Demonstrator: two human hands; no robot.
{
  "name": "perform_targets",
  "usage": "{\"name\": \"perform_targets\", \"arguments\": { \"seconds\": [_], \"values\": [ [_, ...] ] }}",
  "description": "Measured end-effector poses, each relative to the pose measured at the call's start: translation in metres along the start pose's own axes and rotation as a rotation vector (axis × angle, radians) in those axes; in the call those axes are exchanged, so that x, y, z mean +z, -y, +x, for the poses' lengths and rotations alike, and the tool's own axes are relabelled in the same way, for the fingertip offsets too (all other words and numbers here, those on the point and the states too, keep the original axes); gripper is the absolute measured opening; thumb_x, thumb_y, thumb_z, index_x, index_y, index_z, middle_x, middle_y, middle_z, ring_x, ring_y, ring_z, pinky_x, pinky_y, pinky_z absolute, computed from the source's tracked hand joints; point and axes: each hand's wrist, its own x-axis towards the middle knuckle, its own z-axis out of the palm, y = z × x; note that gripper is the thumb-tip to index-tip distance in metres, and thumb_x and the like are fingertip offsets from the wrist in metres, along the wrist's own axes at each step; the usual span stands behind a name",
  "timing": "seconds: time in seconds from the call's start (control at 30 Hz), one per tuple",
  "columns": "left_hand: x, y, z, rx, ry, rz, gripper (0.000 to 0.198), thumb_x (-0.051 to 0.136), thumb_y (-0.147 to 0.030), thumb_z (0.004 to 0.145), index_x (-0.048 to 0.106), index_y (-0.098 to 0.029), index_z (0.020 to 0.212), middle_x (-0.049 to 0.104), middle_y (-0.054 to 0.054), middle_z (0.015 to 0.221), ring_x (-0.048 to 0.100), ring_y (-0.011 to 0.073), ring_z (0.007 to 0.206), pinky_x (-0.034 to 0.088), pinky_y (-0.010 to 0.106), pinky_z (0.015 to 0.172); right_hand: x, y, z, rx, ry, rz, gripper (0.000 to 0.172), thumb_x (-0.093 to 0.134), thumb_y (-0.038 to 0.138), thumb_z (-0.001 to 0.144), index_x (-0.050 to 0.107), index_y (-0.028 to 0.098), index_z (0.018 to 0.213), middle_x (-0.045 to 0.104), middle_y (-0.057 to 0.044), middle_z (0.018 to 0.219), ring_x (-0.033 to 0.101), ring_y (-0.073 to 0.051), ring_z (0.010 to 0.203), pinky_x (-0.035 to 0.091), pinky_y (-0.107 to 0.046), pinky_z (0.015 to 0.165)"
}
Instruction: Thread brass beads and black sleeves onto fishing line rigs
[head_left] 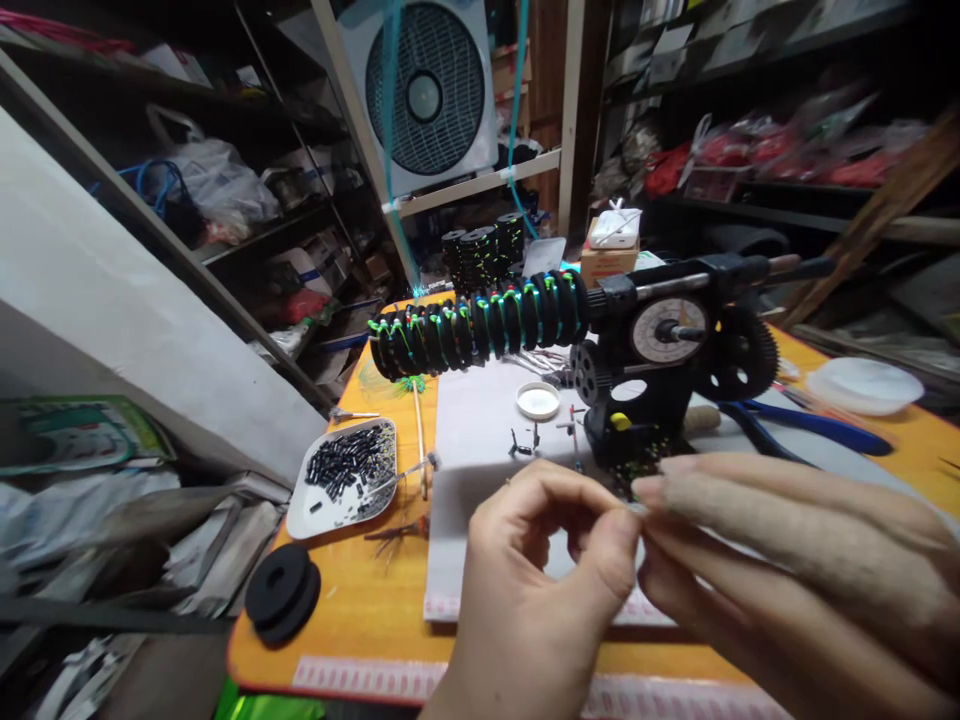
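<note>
My left hand (547, 580) is closed in a pinch, thumb against forefinger, over the front of the white board. My right hand (787, 570) meets it fingertip to fingertip, also pinched and partly blurred. One of its fingers looks wrapped in beige material. A tiny pale thing (636, 507) shows between the two hands, too small to name. Beyond them stands a black hand-cranked winding machine (637, 390) with a dial. Its shaft carries a row of black foam rings (480, 322) with green and blue line tied around them. Small dark metal pieces (525, 443) lie on the board.
A white tray (300, 515) of small black tubes sits at left, with black foam spools (281, 595) below it. Blue-handled pliers (817, 425) and a clear plastic lid (866, 385) lie at right. A white cap (538, 400) rests near the machine. Loaded shelves and a fan (424, 95) stand behind.
</note>
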Motion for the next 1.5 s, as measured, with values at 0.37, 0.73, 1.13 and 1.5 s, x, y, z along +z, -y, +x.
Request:
{"name": "perform_targets", "arguments": {
  "seconds": [0.37, 0.73, 1.13, 1.5],
  "values": [
    [-0.016, 0.011, 0.003, 0.823, 0.029, 0.595, 0.026, 0.074, -0.002, 0.094, 0.074, -0.02, 0.113, 0.082, 0.006, 0.091, 0.077, 0.0178, 0.077, 0.066, 0.026, 0.072, -0.002, 0.005, 0.029, 0.208, 0.156, 0.205, 0.011, 0.061, 0.02, 0.106, 0.061, 0.031, 0.101, 0.074, 0.003, 0.093, 0.076, -0.014, 0.081, 0.061, -0.023, 0.071],
    [-0.001, -0.005, 0.008, 0.068, 0.03, 0.147, 0.013, 0.07, -0.009, 0.084, 0.063, -0.02, 0.079, 0.062, -0.002, 0.073, 0.056, 0.0109, 0.066, 0.049, 0.022, 0.065, 0.003, -0.005, 0.031, -0.097, 0.187, 0.008, 0.015, 0.063, 0.012, 0.105, 0.063, 0.022, 0.116, 0.071, -0.006, 0.109, 0.067, -0.021, 0.11, 0.055, -0.031, 0.1],
    [0.0, 0.0, 0.001, -0.158, 0.066, -0.211, 0.024, 0.09, -0.027, 0.09, 0.068, -0.018, 0.085, 0.061, -0.003, 0.076, 0.051, 0.0087, 0.068, 0.045, 0.02, 0.067, 0.006, 0.013, 0.015, 0.163, 0.002, 0.02, 0.025, 0.066, 0.013, 0.104, 0.073, 0.028, 0.124, 0.073, -0.002, 0.118, 0.071, -0.017, 0.109, 0.059, -0.03, 0.095],
    [-0.017, 0.017, -0.014, 0.222, -0.045, 0.232, 0.013, 0.076, -0.012, 0.101, 0.079, -0.024, 0.096, 0.076, 0.0, 0.087, 0.069, 0.0142, 0.08, 0.053, 0.023, 0.073, 0.015, 0.01, 0.002, 0.431, -0.087, 0.209, 0.026, 0.087, 0.051, 0.09, 0.078, 0.029, 0.098, 0.078, -0.007, 0.099, 0.079, -0.033, 0.099, 0.069, -0.042, 0.079]
  ]
}}
